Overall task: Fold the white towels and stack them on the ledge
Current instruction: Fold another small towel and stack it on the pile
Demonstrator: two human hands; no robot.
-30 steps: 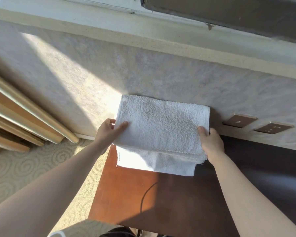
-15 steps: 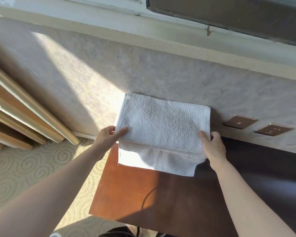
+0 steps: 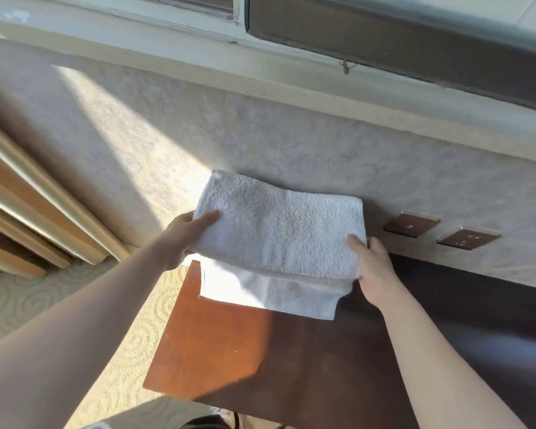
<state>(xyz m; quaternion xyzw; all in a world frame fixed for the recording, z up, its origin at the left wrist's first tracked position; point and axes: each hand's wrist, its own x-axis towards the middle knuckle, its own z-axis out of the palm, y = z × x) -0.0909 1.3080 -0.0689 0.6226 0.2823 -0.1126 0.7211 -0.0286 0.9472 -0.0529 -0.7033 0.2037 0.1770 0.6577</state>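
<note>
A folded white towel (image 3: 279,230) is held in the air above the far left end of a brown wooden table (image 3: 229,345), close to the wall. My left hand (image 3: 183,236) grips its left edge, thumb on top and fingers underneath. My right hand (image 3: 372,264) grips its right edge the same way. A lower layer of the towel (image 3: 260,292) hangs out below the top fold toward me. The pale ledge (image 3: 291,85) runs along the wall above, under the window, with no towel visible on it.
Two brown wall sockets (image 3: 410,224) (image 3: 468,238) sit on the textured wall right of the towel. A dark window frame (image 3: 384,44) lies above the ledge. Wooden and metal rails (image 3: 37,212) stand at the left over patterned carpet (image 3: 28,305).
Both hands have held the towel throughout, shifting it only slightly. The view has tilted up a little, showing more of the ledge and window.
</note>
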